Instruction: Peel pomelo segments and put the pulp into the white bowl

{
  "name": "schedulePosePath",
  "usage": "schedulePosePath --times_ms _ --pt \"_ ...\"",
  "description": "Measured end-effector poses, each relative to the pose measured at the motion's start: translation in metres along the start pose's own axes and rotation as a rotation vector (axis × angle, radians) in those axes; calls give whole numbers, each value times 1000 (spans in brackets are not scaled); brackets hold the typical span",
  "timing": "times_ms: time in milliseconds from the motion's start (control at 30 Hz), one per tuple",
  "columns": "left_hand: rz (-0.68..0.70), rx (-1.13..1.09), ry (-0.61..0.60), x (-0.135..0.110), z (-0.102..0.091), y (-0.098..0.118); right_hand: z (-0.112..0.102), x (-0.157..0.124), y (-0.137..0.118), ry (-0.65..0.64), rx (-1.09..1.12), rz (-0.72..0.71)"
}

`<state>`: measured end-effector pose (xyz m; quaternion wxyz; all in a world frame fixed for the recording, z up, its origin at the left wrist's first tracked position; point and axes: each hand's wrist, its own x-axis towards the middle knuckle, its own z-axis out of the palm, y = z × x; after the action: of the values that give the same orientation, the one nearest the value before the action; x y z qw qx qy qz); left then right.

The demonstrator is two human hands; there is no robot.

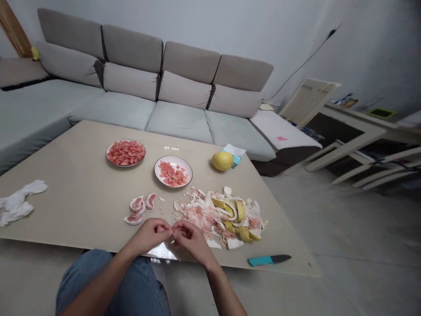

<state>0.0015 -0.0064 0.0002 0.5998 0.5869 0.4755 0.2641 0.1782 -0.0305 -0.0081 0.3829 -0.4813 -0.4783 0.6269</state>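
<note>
Close to the table's near edge, my left hand (149,235) is closed around a pink pomelo segment (160,228), mostly covered by the fingers. The fingertips of my right hand (194,243) pinch at the segment's end, touching my left fingertips. Several unpeeled pomelo segments (137,207) with white skin lie just beyond my left hand. To the right of my right hand spreads a heap of peel and membrane scraps (200,215). Pink pulp pieces lie on a white plate (161,178) ahead of my hands, and a fuller plate (125,165) of pulp stands farther left.
A knife (269,260) with a turquoise handle lies at the near right edge. Toward the back right, a whole yellow pomelo (222,161) sits against a tissue pack (236,154). Crumpled white cloth or tissue (23,199) lies far left. A grey sofa (179,120) stands behind the table.
</note>
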Motion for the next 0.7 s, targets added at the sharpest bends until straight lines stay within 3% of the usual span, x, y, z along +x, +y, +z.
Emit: schedulePosePath --times_ms 367,700 --pt "-16 -195 -91 -2 -4 -2 -2 3 3 -103 224 45" --pt "-7 -161 -53 -2 -8 1 -7 1 1 -136 392 155"
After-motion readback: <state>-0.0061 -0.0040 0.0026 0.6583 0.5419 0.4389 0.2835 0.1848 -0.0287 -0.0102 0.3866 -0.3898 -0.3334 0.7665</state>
